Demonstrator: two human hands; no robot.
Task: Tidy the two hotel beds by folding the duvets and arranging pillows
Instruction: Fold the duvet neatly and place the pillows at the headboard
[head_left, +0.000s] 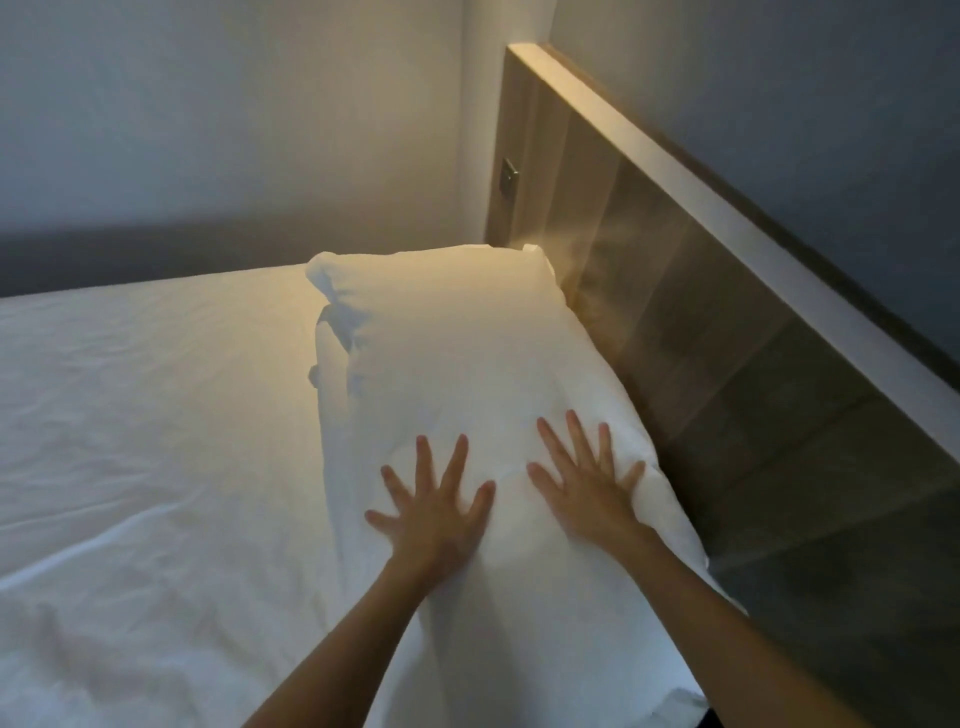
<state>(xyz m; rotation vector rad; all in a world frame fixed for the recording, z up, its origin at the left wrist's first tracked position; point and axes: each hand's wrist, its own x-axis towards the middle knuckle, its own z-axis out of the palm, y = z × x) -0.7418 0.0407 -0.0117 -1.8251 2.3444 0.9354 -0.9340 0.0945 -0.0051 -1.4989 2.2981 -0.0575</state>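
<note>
The left hand (434, 506) and the right hand (584, 480) lie flat on the near part of a white pillow (467, 364), all fingers spread and straight, holding nothing. The pillow stretches away from the hands along the wooden headboard (727, 322), which stands to their right. Left of the hands is the white bed sheet (145, 415), a little wrinkled. Beyond the pillow's far end, a small switch (509, 174) sits on the headboard.

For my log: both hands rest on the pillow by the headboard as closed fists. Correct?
Not fists. The head view shows the left hand and right hand lying flat, fingers spread, on the pillow by the headboard.
</note>
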